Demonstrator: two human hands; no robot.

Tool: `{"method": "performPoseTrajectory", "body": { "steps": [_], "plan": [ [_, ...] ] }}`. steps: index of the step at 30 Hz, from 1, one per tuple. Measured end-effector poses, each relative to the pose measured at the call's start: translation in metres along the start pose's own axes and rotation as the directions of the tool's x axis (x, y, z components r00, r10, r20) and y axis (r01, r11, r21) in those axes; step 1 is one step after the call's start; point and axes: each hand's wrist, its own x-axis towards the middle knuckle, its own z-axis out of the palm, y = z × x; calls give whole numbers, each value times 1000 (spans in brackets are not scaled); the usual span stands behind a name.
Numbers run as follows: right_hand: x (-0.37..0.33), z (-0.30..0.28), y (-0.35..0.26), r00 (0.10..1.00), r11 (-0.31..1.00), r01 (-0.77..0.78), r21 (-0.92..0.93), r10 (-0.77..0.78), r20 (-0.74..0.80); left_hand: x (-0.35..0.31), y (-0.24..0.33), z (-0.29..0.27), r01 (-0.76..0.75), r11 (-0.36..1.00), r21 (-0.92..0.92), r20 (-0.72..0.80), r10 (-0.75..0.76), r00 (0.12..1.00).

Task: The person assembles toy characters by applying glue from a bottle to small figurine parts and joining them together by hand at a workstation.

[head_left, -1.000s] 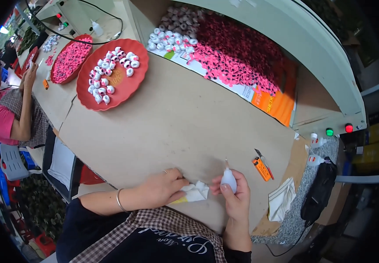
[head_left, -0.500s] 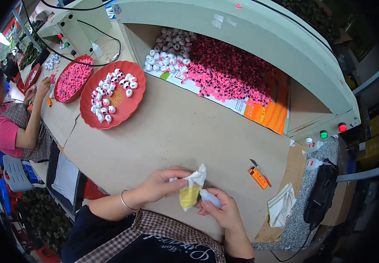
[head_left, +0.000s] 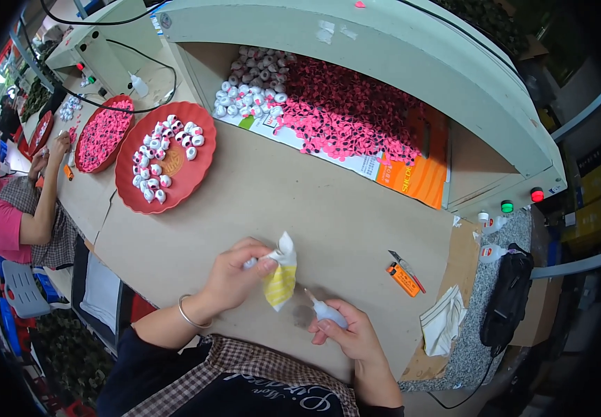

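My left hand (head_left: pixel 232 274) is closed, pinching a white cloth with yellow stripes (head_left: pixel 281 279) that hangs from its fingertips. A small white piece (head_left: pixel 250 263) peeks out between the same fingers, mostly hidden. In my right hand (head_left: pixel 352 332), lower and to the right, is a small whitish squeeze bottle (head_left: pixel 331 314). Its thin nozzle points up and left toward the cloth but stands apart from it. Up and left of my hands, a red scalloped tray (head_left: pixel 200 163) carries many small white pieces with pink and dark marks (head_left: pixel 158 169).
An orange lighter (head_left: pixel 403 279) and a slim knife (head_left: pixel 407 271) lie right of my hands, near a folded cloth (head_left: pixel 442 323). Ahead, a pale machine housing (head_left: pixel 356 42) shelters heaped pink pieces (head_left: pixel 356 132) and white ones. A co-worker (head_left: pixel 19 215) works at the left.
My left hand has lifted the cloth up and to the left, away from the bottle's nozzle. The right hand with the bottle has stayed nearly in place. The view has shifted slightly.
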Motion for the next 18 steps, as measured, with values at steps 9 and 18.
{"method": "performPoseTrajectory", "body": {
  "steps": [9,18],
  "plan": [
    [-2,6,2,996,990,86,115,-85,-11,-12,18,20,-213,956,200,268,156,951],
    [-6,28,-19,863,687,337,-644,-498,-79,-11,23,46,-68,953,-296,276,154,949]
  ]
}}
